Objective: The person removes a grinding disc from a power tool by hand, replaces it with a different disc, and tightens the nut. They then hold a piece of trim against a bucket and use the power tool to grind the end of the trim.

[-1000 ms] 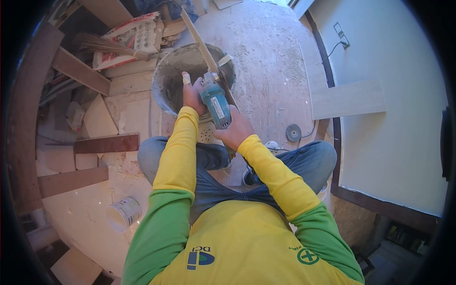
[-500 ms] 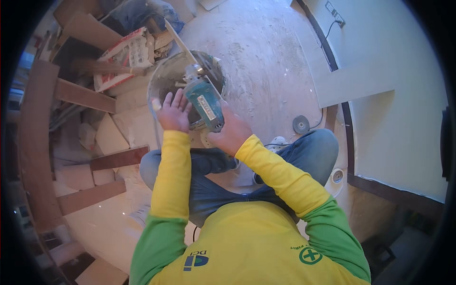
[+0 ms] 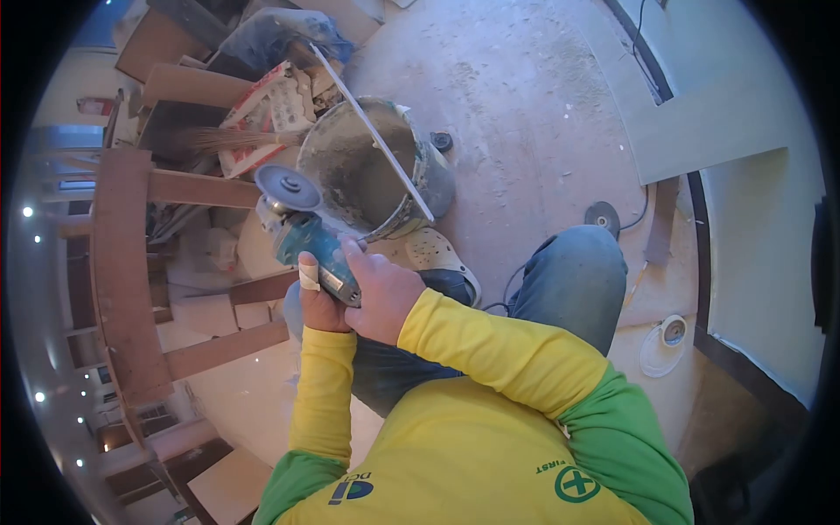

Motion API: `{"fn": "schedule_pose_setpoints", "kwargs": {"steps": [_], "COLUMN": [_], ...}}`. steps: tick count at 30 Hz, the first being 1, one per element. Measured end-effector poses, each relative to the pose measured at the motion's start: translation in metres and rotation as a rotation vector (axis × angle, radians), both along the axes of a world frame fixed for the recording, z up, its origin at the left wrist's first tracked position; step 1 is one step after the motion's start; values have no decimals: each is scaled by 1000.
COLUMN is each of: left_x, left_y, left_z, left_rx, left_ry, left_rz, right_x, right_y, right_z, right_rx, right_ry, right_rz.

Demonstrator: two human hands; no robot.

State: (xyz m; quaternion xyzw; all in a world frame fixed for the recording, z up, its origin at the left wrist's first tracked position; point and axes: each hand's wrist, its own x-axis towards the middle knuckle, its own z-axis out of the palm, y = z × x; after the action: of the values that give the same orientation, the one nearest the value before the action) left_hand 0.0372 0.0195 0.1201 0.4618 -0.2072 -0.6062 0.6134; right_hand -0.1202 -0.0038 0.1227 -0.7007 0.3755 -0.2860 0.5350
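A teal angle grinder (image 3: 317, 249) is held in front of my knees, its disc (image 3: 288, 188) facing up at the far left end. My right hand (image 3: 385, 293) is closed around the rear of its body. From below and the left, my left hand (image 3: 320, 308) grips the same tool, its wrapped thumb lying along the side; most of its fingers are hidden. Just beyond the grinder stands a bucket (image 3: 435, 179) with grey, mortar-like residue inside. A thin white strip (image 3: 374, 131) rests across the bucket's rim.
A reddish wooden frame (image 3: 127, 271) stands at left, near a broom (image 3: 245, 138) and a torn printed bag (image 3: 276, 105). Another disc (image 3: 602, 215) lies beyond my right knee, with a cord beside it. A round white object (image 3: 672, 332) sits by the right wall.
The grinder has moved left and toward me, from over the bucket, and its disc now faces up. My left hand, spread beside it before, has closed on its body.
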Motion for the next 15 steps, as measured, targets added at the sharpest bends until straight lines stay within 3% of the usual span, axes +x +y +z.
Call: {"fn": "schedule_pose_setpoints", "kwargs": {"steps": [4, 6, 7, 9, 15], "left_x": [1, 6, 10, 1, 10], "left_y": [9, 14, 18, 22, 35], "left_z": [12, 19, 23, 37, 64], "left_rx": [-17, -42, -24, -9, -54], "left_ry": [-25, -11, -14, -25, -112], "left_rz": [97, 109, 128, 198, 288], "right_x": [8, 6, 5, 4, -6], "right_y": [5, 1, 2, 5, 1], "right_z": [6, 18, 22, 29, 52], "right_rx": [-41, 51, 50, -188, -215], "right_ry": [-83, -44, -53, -181, -290], "right_rz": [-14, 178, 180, 86, 100]}}
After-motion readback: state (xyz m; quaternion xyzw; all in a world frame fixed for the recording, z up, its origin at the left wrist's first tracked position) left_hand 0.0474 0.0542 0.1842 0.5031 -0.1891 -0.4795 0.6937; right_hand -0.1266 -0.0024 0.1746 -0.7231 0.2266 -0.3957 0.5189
